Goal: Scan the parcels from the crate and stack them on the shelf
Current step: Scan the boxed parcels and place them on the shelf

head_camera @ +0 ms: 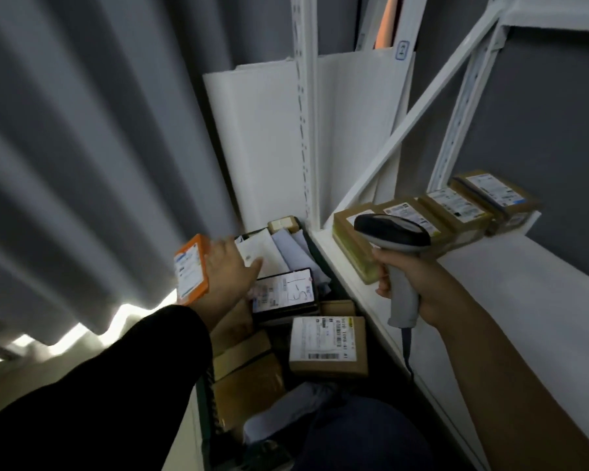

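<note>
Orange parcel [191, 268]: upright with its white label facing the camera, held in the air at the left rim of the crate and clear of the parcels below.
Left hand [225, 266]: black sleeve. It holds the orange parcel by its right edge, with the thumb stretched out over the crate. The fingers are hidden behind the parcel, so I cannot tell how they lie.
Right hand [412, 283]: bare forearm, fingers clenched round the scanner's grey handle, just off the shelf's front edge.
Scanner [393, 232]: dark head up, overlapping in view the nearest parcel at the shelf's left end. A cable hangs from the base of the handle.
Crate [206, 406]: dark green, low beside the shelf's left end. It holds brown cardboard boxes and, at the far end, pale mailers [269, 249]. There is also a dark flat parcel [283, 294] with handwriting on its label, and a labelled box [329, 345] against the shelf-side wall.
Shelf [490, 283]: white board. A row of brown shelf parcels [456, 209] lies touching side by side, labels up, running back from the left end.
Surroundings: grey curtain [82, 164] on the left; white panels [259, 137] stand upright beyond the crate's far end.
</note>
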